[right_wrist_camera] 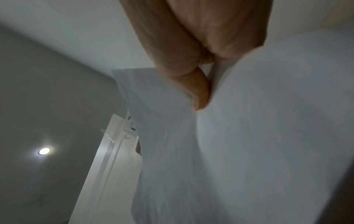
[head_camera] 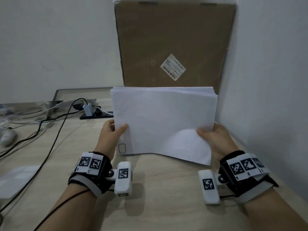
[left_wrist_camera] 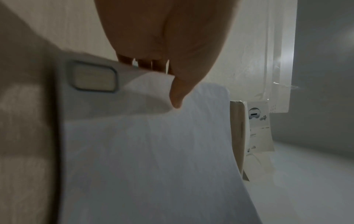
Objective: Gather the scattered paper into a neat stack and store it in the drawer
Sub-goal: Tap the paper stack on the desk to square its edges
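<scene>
A stack of white paper (head_camera: pixel 163 120) is held between both hands above the wooden desk (head_camera: pixel 150 205), in front of a cardboard box. My left hand (head_camera: pixel 113 130) grips its left edge, thumb on the front sheet and fingers behind. My right hand (head_camera: pixel 211 135) grips the right edge the same way. The sheets' far edges fan slightly at the top right, and the front sheet bulges near the right thumb. In the left wrist view the thumb (left_wrist_camera: pixel 178 94) presses on the paper (left_wrist_camera: pixel 145 151); the right wrist view shows a thumb (right_wrist_camera: pixel 199 92) pinching the sheets (right_wrist_camera: pixel 249 136). No drawer is in view.
A tall cardboard box (head_camera: pixel 173 45) leans against the wall behind the paper. Cables (head_camera: pixel 50 124) and a small adapter (head_camera: pixel 87 109) lie at the left of the desk, with a white mouse (head_camera: pixel 6 135) and a flat white packet (head_camera: pixel 16 179). The right wall stands close.
</scene>
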The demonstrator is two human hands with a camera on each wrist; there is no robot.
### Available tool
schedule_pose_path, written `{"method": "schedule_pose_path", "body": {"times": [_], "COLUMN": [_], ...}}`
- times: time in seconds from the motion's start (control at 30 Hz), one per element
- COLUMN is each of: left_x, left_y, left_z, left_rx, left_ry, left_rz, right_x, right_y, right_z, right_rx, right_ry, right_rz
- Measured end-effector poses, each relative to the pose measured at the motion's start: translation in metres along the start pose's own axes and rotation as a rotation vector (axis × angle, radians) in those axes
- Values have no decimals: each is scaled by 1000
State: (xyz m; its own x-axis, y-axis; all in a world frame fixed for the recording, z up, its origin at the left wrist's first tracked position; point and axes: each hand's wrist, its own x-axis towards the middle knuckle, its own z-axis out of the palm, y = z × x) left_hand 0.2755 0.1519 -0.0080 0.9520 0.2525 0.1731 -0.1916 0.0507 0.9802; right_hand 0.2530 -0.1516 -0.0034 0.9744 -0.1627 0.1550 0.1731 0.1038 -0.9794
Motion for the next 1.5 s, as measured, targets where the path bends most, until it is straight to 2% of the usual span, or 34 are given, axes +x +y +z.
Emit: {"method": "schedule_pose_path", "body": {"times": [0.13,0.2,0.3,0.37,0.43,0.53,0.63,0.73,0.83,1.0,1.1,1.17,1.27,1.4,1.5], "left_x": [-3,-7,-20,-31,-39,-46,-39,-32,-27,-20,-21,-23,-26,-25,-23], "left_y": [0,3,6,7,8,8,7,14,28,41,43,42,40,38,38], "left_z": [2,10,34,49,60,67,60,45,28,3,4,10,23,28,29], "left_rx": [117,-2,-199,-274,-374,-512,-463,-368,-270,-121,-44,-19,-76,-108,-97], "left_ry": [29,-65,-323,-472,-528,-389,-249,-190,-211,-250,-294,-310,-277,-232,-191], "left_rz": [-108,-236,-412,-375,-280,-162,-75,2,107,213,224,212,196,139,137], "right_x": [0,1,-1,-4,-9,-14,-16,-11,-7,-11,-9,-7,-4,-4,-3], "right_y": [-2,-1,-1,0,2,6,5,2,-3,-8,-6,-4,-1,-2,-3], "right_z": [5,5,11,18,25,34,38,30,16,14,15,15,17,19,17], "right_rx": [172,277,440,503,530,516,421,377,282,-139,-152,-104,-66,-164,-142], "right_ry": [94,118,30,-19,-69,-167,-234,-189,-160,-334,-398,-371,-304,-368,-369], "right_rz": [43,99,150,168,183,179,156,125,98,1,-20,-26,-42,-25,-17]}}
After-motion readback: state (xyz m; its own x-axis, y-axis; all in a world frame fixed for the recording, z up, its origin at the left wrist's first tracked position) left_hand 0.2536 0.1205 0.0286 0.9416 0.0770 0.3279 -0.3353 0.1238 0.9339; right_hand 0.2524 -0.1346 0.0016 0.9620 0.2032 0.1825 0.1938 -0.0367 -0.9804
